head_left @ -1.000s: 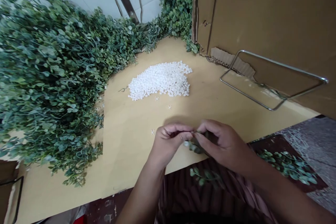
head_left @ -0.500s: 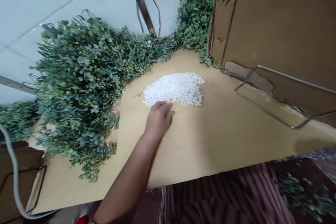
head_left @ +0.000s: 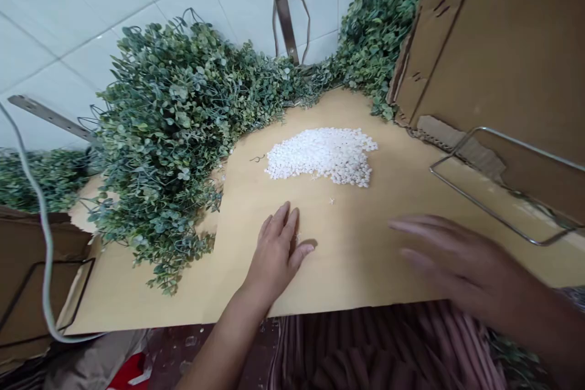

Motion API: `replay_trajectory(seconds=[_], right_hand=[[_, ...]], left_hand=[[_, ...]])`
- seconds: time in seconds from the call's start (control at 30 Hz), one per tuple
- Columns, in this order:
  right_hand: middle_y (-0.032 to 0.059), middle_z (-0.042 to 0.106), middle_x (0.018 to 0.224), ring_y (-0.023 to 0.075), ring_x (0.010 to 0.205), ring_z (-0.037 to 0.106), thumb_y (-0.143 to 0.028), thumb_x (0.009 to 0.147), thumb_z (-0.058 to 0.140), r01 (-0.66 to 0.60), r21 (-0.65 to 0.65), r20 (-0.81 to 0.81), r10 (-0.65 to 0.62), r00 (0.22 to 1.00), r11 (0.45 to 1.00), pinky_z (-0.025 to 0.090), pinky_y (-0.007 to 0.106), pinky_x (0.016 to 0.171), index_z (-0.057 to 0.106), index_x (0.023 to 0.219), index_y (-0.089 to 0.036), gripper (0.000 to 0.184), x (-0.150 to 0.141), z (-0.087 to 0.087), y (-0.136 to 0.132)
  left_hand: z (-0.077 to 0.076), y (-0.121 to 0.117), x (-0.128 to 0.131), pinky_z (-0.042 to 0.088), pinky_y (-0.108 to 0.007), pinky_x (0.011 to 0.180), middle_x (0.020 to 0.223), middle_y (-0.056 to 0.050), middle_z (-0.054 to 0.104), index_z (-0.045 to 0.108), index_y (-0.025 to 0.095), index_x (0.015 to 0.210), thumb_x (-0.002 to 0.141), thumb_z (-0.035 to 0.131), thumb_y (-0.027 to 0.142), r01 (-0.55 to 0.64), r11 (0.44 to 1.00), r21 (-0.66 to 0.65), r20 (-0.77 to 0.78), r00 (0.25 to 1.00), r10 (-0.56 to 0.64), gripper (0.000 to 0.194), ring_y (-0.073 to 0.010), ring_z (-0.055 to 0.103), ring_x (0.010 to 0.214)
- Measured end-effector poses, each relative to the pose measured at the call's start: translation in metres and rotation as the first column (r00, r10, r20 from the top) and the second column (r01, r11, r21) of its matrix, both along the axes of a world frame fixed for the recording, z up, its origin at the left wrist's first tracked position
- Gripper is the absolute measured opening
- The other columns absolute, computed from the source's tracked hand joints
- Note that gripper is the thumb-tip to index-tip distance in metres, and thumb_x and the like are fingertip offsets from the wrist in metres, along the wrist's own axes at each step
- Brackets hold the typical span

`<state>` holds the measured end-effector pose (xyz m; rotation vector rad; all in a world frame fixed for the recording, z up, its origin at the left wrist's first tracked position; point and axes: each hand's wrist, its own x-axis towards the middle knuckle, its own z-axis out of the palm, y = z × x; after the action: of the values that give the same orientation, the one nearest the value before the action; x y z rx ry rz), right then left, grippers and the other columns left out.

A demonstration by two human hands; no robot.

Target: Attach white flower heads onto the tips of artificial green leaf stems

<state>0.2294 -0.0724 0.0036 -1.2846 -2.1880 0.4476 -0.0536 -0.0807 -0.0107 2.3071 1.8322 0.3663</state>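
My left hand [head_left: 276, 253] lies on the tan cardboard sheet [head_left: 347, 268], its fingers stretched out and the thumb apart, holding nothing. Beside its index finger is a tiny pale piece [head_left: 298, 236]. Ahead of the hand, and apart from it, spreads a flat pile of small white bead-like pieces [head_left: 320, 152]. One small white star-shaped piece [head_left: 332, 201] lies by itself in front of the pile. My right hand [head_left: 450, 250], slightly blurred, hovers over the right part of the sheet. Its fingers are extended with a gap to the thumb, and I see nothing in it.
Artificial green foliage [head_left: 169, 128] is heaped along the left and back edges. A large cardboard box [head_left: 512, 42] stands at the right, with a bent metal wire handle [head_left: 484, 207] projecting over the sheet. A pale cable [head_left: 43, 219] hangs at the far left, before a tiled wall [head_left: 237, 0].
My left hand has drawn back from the pile's front edge toward me, and its fingers have spread. My right hand has come into view from the right. The camera view has shifted left.
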Motion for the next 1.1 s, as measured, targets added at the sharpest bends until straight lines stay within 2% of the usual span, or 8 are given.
replay_trajectory(seconds=[0.07, 0.2, 0.33, 0.5, 0.63, 0.97, 1.03, 1.1], right_hand=[[0.0125, 0.059, 0.121, 0.0198, 0.108, 0.059, -0.046, 0.089, 0.033, -0.11, 0.017, 0.162, 0.106, 0.981, 0.994, 0.055, 0.034, 0.09, 0.056, 0.122, -0.013, 0.052, -0.035, -0.005, 0.017], [0.0184, 0.039, 0.139, 0.0287, 0.131, 0.039, -0.041, 0.088, 0.037, -0.168, 0.021, 0.321, 0.153, 0.935, 0.986, 0.041, 0.046, 0.107, 0.045, 0.131, -0.002, 0.059, -0.097, -0.026, 0.045], [0.0207, 0.034, 0.141, 0.0301, 0.135, 0.031, -0.032, 0.089, 0.033, -0.174, 0.059, 0.372, 0.14, 0.917, 0.983, 0.034, 0.047, 0.112, 0.042, 0.132, 0.002, 0.055, -0.122, -0.035, 0.066], [0.0205, 0.037, 0.139, 0.0294, 0.133, 0.035, -0.028, 0.089, 0.032, -0.224, 0.068, 0.412, 0.177, 0.894, 0.972, 0.034, 0.044, 0.113, 0.044, 0.13, 0.003, 0.053, -0.13, -0.029, 0.085], [0.0198, 0.041, 0.136, 0.0276, 0.131, 0.039, -0.026, 0.09, 0.029, -0.24, 0.084, 0.412, 0.185, 0.892, 0.967, 0.037, 0.044, 0.111, 0.047, 0.128, 0.002, 0.051, -0.131, -0.027, 0.085], [0.0177, 0.05, 0.13, 0.0251, 0.123, 0.048, -0.017, 0.088, 0.028, -0.342, 0.275, 0.352, 0.237, 0.906, 0.899, 0.048, 0.043, 0.102, 0.056, 0.12, -0.001, 0.045, -0.104, -0.036, 0.04], [0.0152, 0.05, 0.13, 0.0222, 0.123, 0.049, -0.018, 0.088, 0.03, -0.338, 0.278, 0.277, 0.262, 0.924, 0.899, 0.049, 0.04, 0.102, 0.055, 0.121, -0.003, 0.044, -0.097, -0.034, 0.033], [0.0118, 0.052, 0.13, 0.0181, 0.123, 0.049, -0.018, 0.088, 0.031, -0.252, 0.262, 0.143, 0.22, 0.965, 0.932, 0.049, 0.036, 0.103, 0.053, 0.123, -0.006, 0.043, -0.089, -0.031, 0.03]], left_hand=[[-0.006, -0.007, 0.004, 0.03, -0.055, 0.104, 0.143, -0.025, 0.032, 0.038, 0.006, 0.135, 0.087, 0.036, 0.054, 0.038, 0.999, -0.016, -0.1, 0.994, -0.039, 0.068, -0.0341, 0.03, 0.134], [-0.012, -0.001, 0.017, 0.027, -0.056, 0.106, 0.144, -0.028, 0.027, 0.029, 0.003, 0.138, 0.089, 0.031, 0.053, 0.036, 0.999, 0.004, -0.201, 0.979, -0.034, 0.071, -0.0339, 0.022, 0.136], [-0.01, 0.018, 0.021, 0.025, -0.054, 0.108, 0.145, -0.025, 0.027, 0.029, 0.002, 0.138, 0.092, 0.028, 0.044, 0.021, 1.0, -0.012, -0.197, 0.98, -0.023, 0.062, -0.0321, 0.023, 0.136], [-0.007, 0.031, 0.019, 0.023, -0.052, 0.109, 0.145, -0.025, 0.027, 0.031, -0.002, 0.136, 0.093, 0.023, 0.038, 0.017, 0.999, -0.052, -0.165, 0.986, -0.025, 0.059, -0.0312, 0.022, 0.137], [-0.008, 0.032, 0.018, 0.023, -0.052, 0.109, 0.145, -0.025, 0.028, 0.032, 0.0, 0.136, 0.093, 0.023, 0.037, 0.017, 0.999, -0.039, -0.142, 0.99, -0.022, 0.057, -0.0299, 0.023, 0.137], [-0.005, 0.015, 0.019, 0.018, -0.048, 0.112, 0.148, -0.02, 0.023, 0.026, 0.002, 0.139, 0.092, 0.027, 0.03, 0.196, 0.979, -0.061, -0.13, 0.971, -0.202, 0.055, -0.026, 0.017, 0.139], [-0.005, 0.014, 0.02, 0.017, -0.048, 0.112, 0.148, -0.02, 0.022, 0.024, 0.001, 0.14, 0.092, 0.026, 0.029, 0.193, 0.979, -0.072, -0.125, 0.972, -0.201, 0.056, -0.0262, 0.017, 0.139], [-0.004, 0.013, 0.021, 0.018, -0.048, 0.112, 0.149, -0.019, 0.022, 0.022, 0.003, 0.141, 0.092, 0.025, 0.028, 0.184, 0.98, -0.072, -0.095, 0.977, -0.191, 0.055, -0.0253, 0.015, 0.139]])
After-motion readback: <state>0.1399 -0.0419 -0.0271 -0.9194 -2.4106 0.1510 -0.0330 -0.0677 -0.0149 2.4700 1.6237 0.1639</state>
